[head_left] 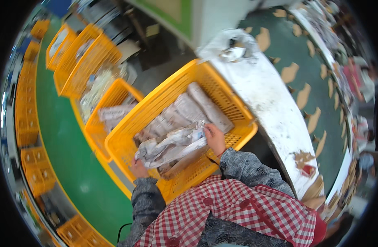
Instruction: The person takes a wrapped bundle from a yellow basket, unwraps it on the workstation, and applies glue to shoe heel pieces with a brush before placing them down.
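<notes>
We grip the paper-wrapped bundle [172, 144] over the yellow crate [238, 123]: right hand [215, 138] fingers curled onto it, left hand [138, 168] fingers hidden, cannot tell; loose wrap could tear and spill.

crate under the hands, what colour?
Yellow: a slotted plastic crate, holding paper-wrapped bundles. Head view, the only one, shows it clearly.

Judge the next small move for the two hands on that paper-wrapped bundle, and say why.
Probably lift the paper-wrapped bundle clear of the yellow crate: left hand and right hand each hold one end, and it lies across other wrapped bundles.
</notes>
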Motion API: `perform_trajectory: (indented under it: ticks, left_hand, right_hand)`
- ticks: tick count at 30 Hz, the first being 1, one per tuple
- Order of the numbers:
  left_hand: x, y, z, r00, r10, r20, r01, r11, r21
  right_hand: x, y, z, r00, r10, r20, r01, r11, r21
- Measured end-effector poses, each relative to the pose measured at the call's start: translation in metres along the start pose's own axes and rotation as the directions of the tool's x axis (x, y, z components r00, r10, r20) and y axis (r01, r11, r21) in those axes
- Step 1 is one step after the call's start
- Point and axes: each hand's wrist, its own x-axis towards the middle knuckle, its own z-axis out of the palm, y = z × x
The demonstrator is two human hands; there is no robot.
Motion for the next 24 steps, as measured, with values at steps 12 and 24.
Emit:
perform_trajectory:
  ticks: [12,24]
  left_hand:
    - [-0.055,0.217,0.174,0.78,0.494,0.384,-0.279,0.823,-0.495]
    - [-0.133,0.321,0.403,0.467,0.602,0.647,-0.631,0.74,-0.232]
  right_hand:
    - [-0.033,-0.033,-0.25,0.775,0.012,-0.631,0.139,0.972,0.189]
    - [-0.061,0.076,-0.374,0.592,0.13,-0.795,-0.053,0.991,0.123]
